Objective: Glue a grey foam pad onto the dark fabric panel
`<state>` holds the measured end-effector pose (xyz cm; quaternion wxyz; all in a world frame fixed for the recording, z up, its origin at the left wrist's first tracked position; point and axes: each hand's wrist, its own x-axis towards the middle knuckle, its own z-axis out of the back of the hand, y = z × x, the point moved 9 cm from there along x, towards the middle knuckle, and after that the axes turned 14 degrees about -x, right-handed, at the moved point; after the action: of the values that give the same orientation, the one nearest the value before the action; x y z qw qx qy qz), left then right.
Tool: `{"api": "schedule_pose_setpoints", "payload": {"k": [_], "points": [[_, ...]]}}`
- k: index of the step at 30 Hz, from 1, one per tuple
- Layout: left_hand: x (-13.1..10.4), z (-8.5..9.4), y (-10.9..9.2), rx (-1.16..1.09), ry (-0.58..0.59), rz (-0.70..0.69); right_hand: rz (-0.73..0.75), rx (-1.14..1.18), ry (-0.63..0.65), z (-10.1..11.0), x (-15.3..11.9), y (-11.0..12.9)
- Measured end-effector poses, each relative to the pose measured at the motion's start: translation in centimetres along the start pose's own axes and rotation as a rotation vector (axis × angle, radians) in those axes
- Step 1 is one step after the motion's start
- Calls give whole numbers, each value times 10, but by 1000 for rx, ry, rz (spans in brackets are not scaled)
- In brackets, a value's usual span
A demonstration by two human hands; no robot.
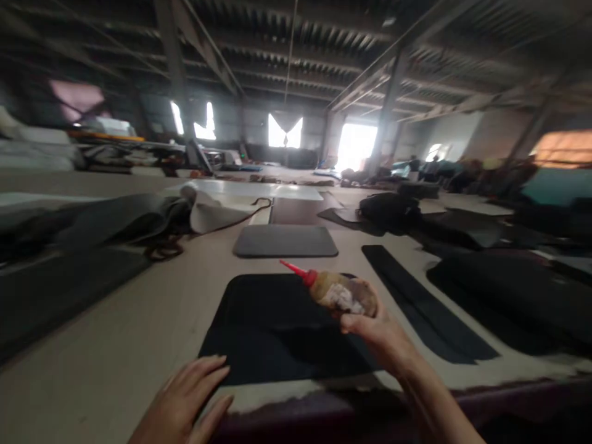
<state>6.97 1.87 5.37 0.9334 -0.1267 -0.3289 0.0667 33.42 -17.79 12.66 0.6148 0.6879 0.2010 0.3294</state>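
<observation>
My right hand (370, 324) grips a squeeze bottle (335, 290) with a red pointed nozzle and smeared yellowish sides. The nozzle points left and slightly up, above a dark rounded mat (272, 327) lying on the pale table (115, 327). My left hand (185, 394) lies flat, fingers together and stretched out, on the table at the mat's near left corner, its fingertips touching the mat's edge.
A grey mat (285, 240) lies beyond the dark one. Long black strips (416, 296) and dark sheets (509, 302) cover the right side. Dark folded material (92, 222) and a cable lie at left. The table's front edge (416, 398) runs just before me. People work far right.
</observation>
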Motion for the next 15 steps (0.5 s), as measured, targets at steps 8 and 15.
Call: {"api": "schedule_pose_setpoints", "payload": {"k": [8, 15], "points": [[14, 25, -14, -112, 15, 127, -106, -475, 57, -15, -4, -2], [10, 37, 19, -210, 24, 234, -23, -691, 180, -48, -4, 1]]}}
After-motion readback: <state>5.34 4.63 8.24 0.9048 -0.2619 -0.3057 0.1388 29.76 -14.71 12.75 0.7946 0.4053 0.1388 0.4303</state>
